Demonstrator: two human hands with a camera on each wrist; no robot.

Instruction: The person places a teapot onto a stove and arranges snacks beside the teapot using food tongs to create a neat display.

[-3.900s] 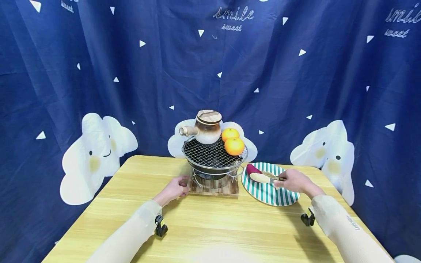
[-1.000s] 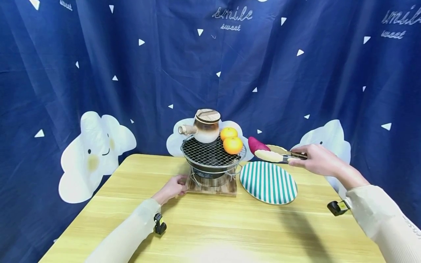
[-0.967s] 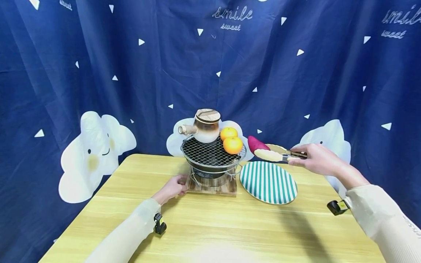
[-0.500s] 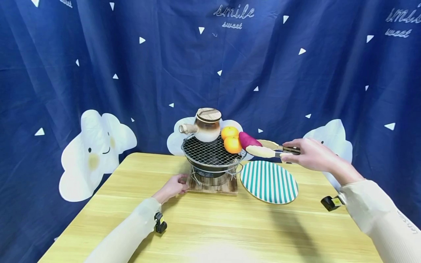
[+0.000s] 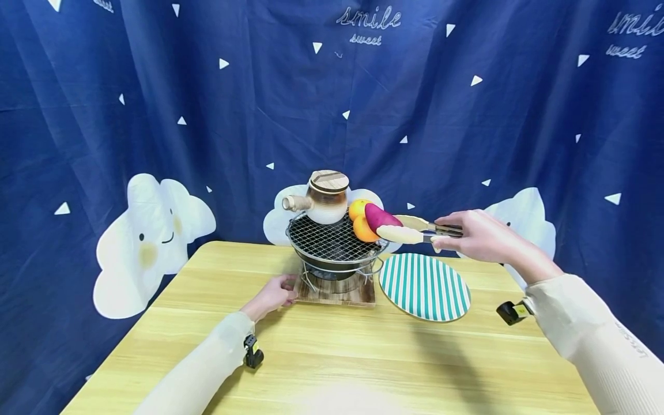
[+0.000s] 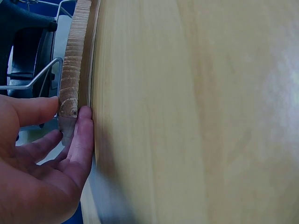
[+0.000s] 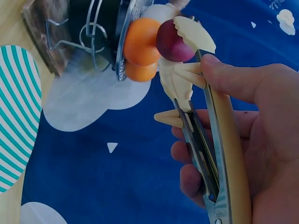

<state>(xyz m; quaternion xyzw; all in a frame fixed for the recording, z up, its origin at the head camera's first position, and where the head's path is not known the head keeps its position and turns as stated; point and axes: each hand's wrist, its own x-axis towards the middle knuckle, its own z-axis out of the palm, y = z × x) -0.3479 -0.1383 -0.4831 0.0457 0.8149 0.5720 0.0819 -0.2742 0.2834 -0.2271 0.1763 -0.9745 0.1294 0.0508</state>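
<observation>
Gripping cream-tipped tongs (image 5: 415,229), my right hand (image 5: 479,237) holds a purple sweet potato (image 5: 380,217) clamped in the air over the grill mesh (image 5: 327,243), against two oranges (image 5: 359,221). My left hand (image 5: 273,295), fingers relaxed, touches the wooden base (image 5: 336,295).

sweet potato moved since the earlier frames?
Yes. The sweet potato, pinched in the tongs, has left the striped plate, rising and shifting left to the oranges on the grill.
</observation>
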